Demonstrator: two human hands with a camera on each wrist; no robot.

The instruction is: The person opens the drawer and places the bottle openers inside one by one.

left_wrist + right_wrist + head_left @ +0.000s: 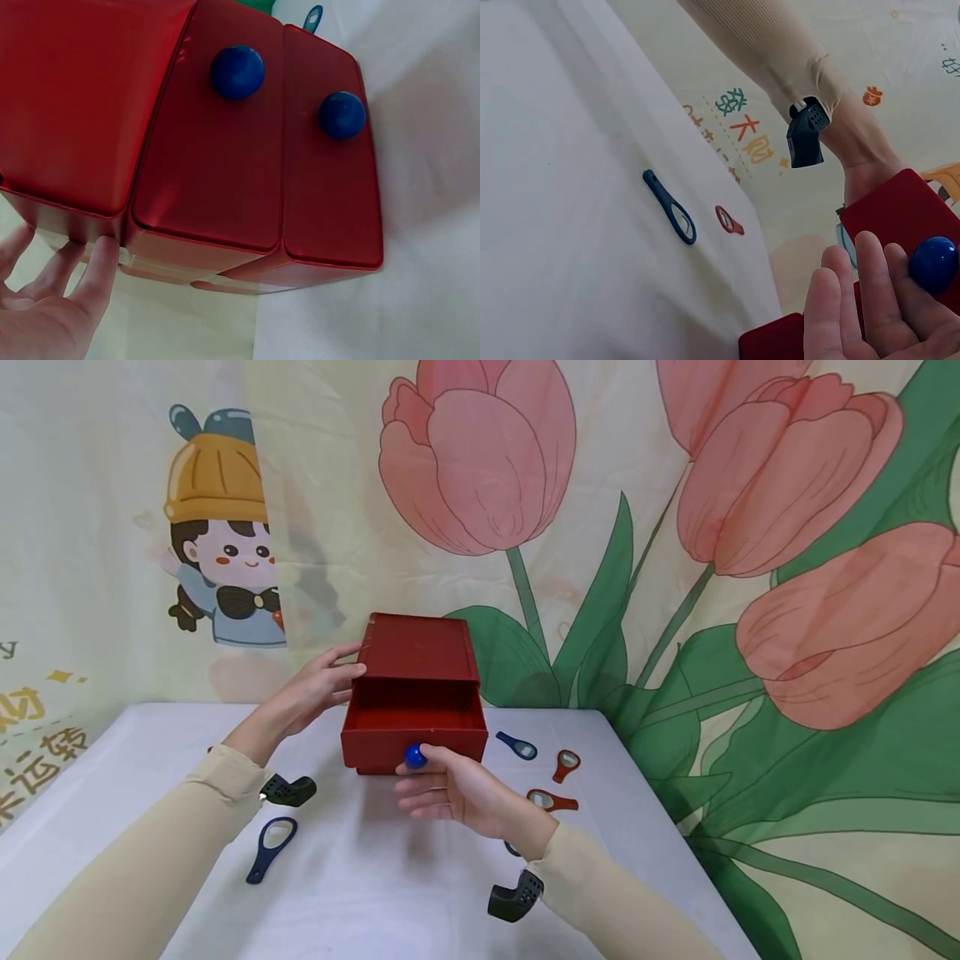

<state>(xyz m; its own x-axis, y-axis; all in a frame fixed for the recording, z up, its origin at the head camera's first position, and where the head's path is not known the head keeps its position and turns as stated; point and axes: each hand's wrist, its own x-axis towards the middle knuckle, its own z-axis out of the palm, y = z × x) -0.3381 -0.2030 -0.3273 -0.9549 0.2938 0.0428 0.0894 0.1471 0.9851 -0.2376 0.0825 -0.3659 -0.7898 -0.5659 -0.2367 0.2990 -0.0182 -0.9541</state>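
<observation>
A red drawer box [420, 647] stands on the table with its upper drawer [408, 752] pulled out; the part of the drawer's inside that shows is bare. My right hand [468, 789] pinches the drawer's round blue knob [415, 757] between thumb and index finger, the other fingers stretched out below. In the right wrist view the knob [934, 265] sits beside the index finger. My left hand [318, 685] rests against the box's left side, fingers extended. In the left wrist view its fingertips touch the box's side, and two blue knobs [238, 73] show on red fronts.
A blue magnifying glass [272, 850] lies on the white table [360, 902] at the left front. Right of the box lie another blue magnifier [517, 746] and two red ones [567, 765]. My right wrist partly hides a further one. A printed curtain [330, 485] hangs behind.
</observation>
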